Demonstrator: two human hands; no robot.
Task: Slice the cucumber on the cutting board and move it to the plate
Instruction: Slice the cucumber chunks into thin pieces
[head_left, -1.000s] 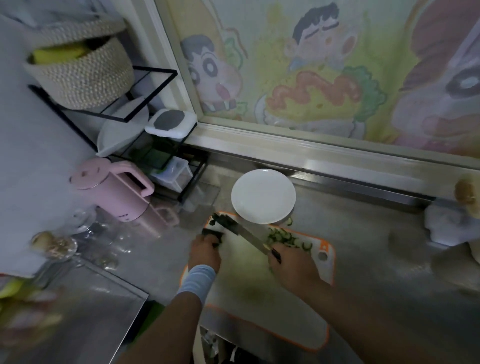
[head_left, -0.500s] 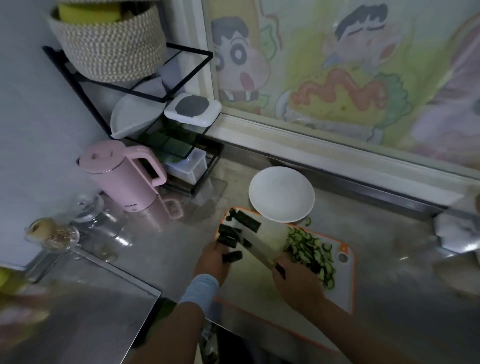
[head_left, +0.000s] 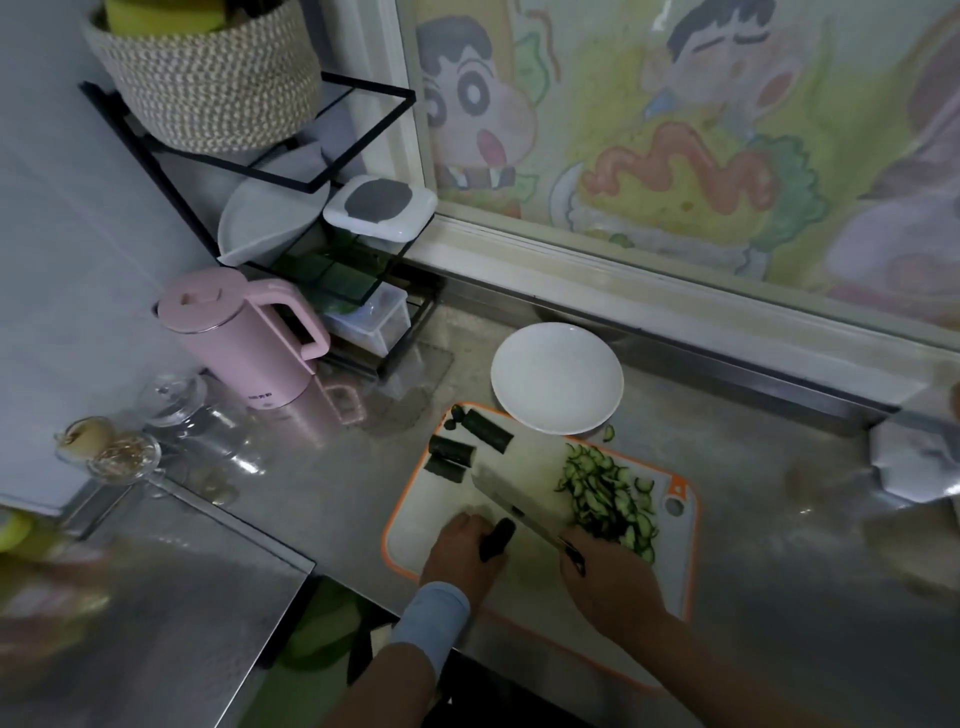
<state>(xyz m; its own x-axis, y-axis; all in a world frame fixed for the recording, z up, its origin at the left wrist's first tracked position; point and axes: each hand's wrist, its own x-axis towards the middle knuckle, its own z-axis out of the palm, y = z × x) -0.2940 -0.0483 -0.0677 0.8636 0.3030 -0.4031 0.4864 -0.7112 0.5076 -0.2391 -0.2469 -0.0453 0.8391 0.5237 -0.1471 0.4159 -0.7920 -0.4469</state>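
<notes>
Left hand (head_left: 464, 552) pulled a cucumber chunk (head_left: 497, 536) closer, fingers curled on it; right hand (head_left: 613, 584) clamps the knife (head_left: 511, 500) just beside. Probably firm but slick, so pin the end away from the blade.

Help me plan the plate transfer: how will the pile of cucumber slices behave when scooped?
The cucumber slices look thin and loose, so they would probably scatter, not lift together. Cut faces are likely slippery; one stray slice already lies off the cutting board.
</notes>
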